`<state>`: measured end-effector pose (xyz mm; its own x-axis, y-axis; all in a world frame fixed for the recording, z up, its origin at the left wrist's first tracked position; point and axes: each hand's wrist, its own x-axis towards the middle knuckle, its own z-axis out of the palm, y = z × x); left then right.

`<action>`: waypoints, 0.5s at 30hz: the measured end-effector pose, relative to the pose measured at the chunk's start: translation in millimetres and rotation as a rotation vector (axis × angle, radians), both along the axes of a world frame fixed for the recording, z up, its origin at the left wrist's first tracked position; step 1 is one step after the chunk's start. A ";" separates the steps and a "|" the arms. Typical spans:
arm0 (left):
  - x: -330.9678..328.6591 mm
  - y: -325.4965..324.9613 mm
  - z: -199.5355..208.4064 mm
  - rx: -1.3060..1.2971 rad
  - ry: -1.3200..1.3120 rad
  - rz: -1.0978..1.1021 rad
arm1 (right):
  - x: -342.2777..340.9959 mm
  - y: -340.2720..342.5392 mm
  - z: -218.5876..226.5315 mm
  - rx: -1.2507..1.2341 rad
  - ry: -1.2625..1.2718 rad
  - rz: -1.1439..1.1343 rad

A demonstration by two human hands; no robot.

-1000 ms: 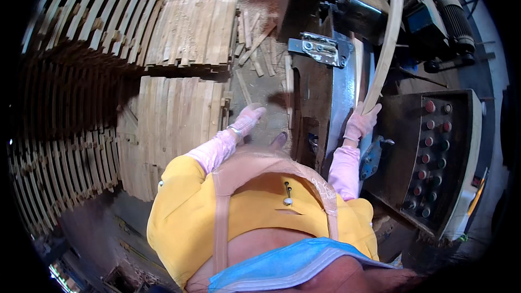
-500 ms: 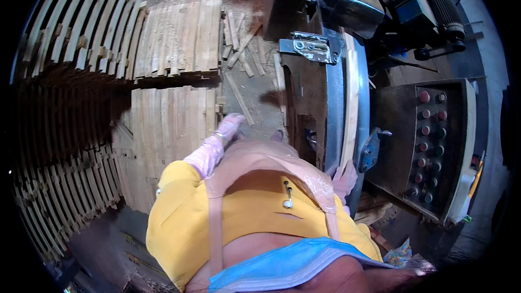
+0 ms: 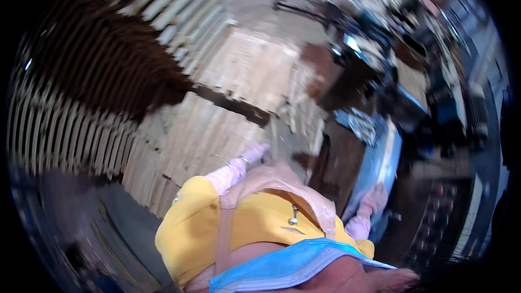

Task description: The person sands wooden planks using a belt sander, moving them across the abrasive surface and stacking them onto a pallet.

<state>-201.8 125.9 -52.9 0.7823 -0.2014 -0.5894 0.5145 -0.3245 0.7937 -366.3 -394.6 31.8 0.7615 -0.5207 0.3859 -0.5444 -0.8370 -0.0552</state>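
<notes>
My left hand (image 3: 256, 152), in a pale pink glove, hangs low beside the near stack of wooden strips (image 3: 209, 138). Its fingers are smeared by motion, and I see nothing in it. On the right, my right hand (image 3: 374, 198), also gloved, is over the blue-grey machine bed (image 3: 355, 190). It is at the near end of a long pale wooden strip (image 3: 387, 154) that lies along the bed. Blur hides whether its fingers grip the strip or only touch it.
A second stack of strips (image 3: 249, 62) stands farther off, with slatted wood piles (image 3: 65, 135) to the left. Loose offcuts (image 3: 298, 111) lie between stack and machine. A metal clamp-like fitting (image 3: 358, 126) sits on the machine; a dark button panel (image 3: 437, 217) stands at the right.
My view has swung, so stacks and machine appear tilted and shifted right and lower. My right hand shows more fully from beside my body. My left hand stays low by the stack.
</notes>
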 end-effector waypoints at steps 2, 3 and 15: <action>-13.4 19.0 14.8 0.162 -0.063 0.139 | 26.6 -16.9 -7.1 -0.129 0.035 0.067; -13.8 30.7 10.3 0.215 -0.021 0.161 | 50.8 -10.6 12.7 -0.092 0.123 0.039; -15.4 232.3 22.3 0.650 -0.130 0.464 | 282.9 186.0 116.9 0.410 -0.059 0.403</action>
<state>-217.2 358.2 -30.6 0.7723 0.5123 -0.3756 0.6266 -0.5176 0.5826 -83.3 -208.6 148.7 0.9143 -0.3096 0.2614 -0.1730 -0.8816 -0.4391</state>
